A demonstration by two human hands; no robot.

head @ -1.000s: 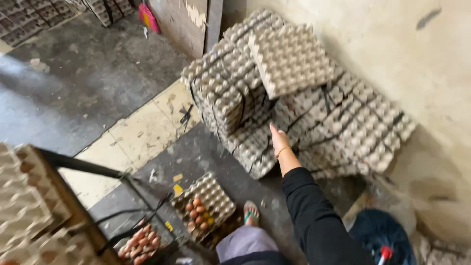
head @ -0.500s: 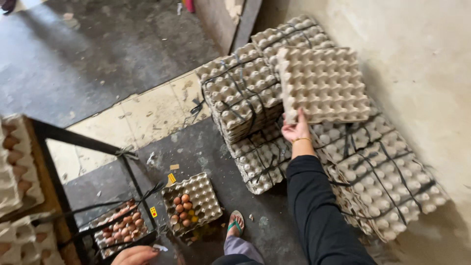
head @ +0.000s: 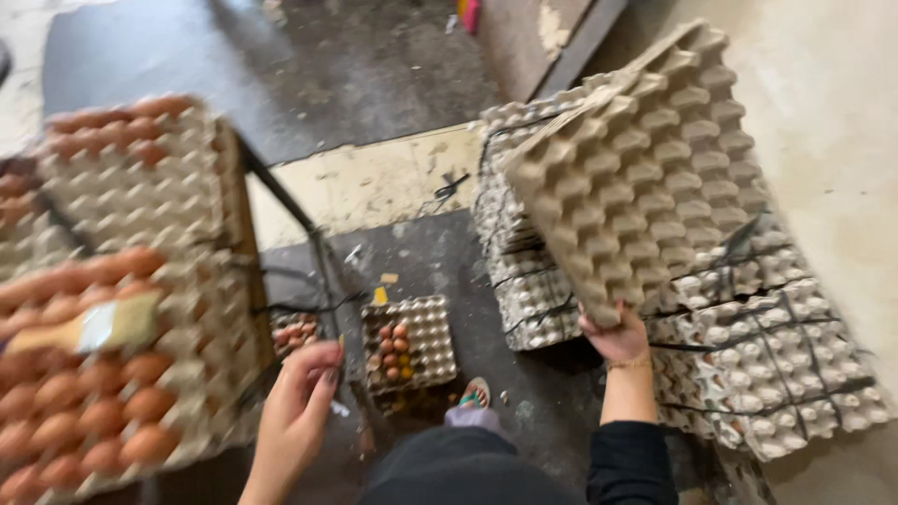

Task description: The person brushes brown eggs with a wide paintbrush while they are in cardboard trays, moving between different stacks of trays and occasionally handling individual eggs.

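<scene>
My right hand (head: 619, 335) grips the lower edge of an empty grey cardboard egg tray (head: 645, 178) and holds it lifted, tilted toward me, above the bundled stacks of empty trays (head: 776, 346) on the floor. My left hand (head: 301, 393) hangs free with its fingers loosely apart, holding nothing, just right of a stack of trays filled with brown eggs (head: 112, 355). On the floor between my hands lies a tray with a few brown eggs (head: 409, 343).
A dark metal table leg and frame (head: 309, 243) run past the filled trays. Another tray with eggs (head: 297, 332) lies under it. My sandalled foot (head: 475, 393) stands on the dark wet floor. A pale wall (head: 832, 103) rises at the right.
My right hand has lifted the empty tray off the stack and drawn it closer. My left hand has come up into view. The view swung left, bringing the filled egg trays in.
</scene>
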